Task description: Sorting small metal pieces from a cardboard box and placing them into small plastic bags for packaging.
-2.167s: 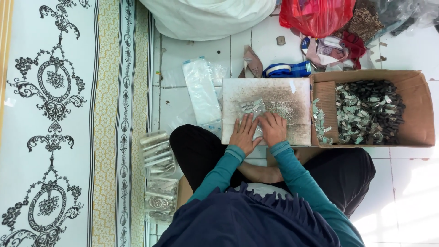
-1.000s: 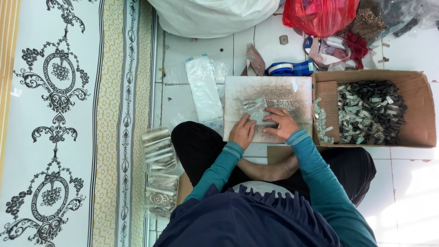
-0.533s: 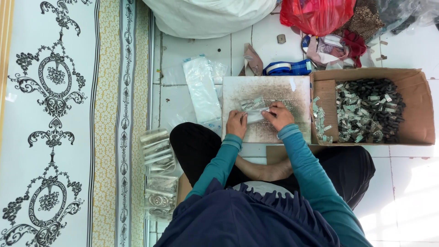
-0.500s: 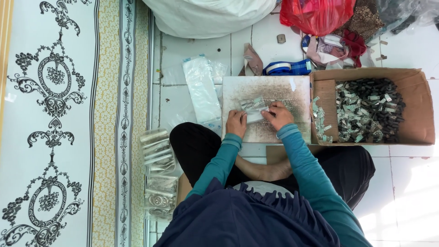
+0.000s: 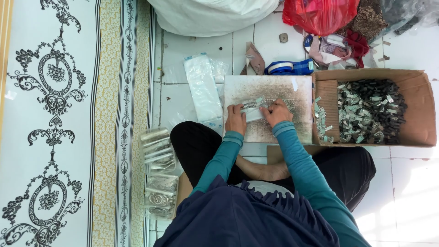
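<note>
White tile floor (image 5: 407, 192), patterned mat (image 5: 55, 123).

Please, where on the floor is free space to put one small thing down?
Bare tile lies right of the cardboard box, and between the carpet edge and the flat plastic bags. It is crowded behind the board.

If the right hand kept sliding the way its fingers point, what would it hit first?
The right hand points left across the board, so it would first meet the small clear packet pinched between both hands, then the left hand. That is judged from one top view, so height is uncertain.
</note>
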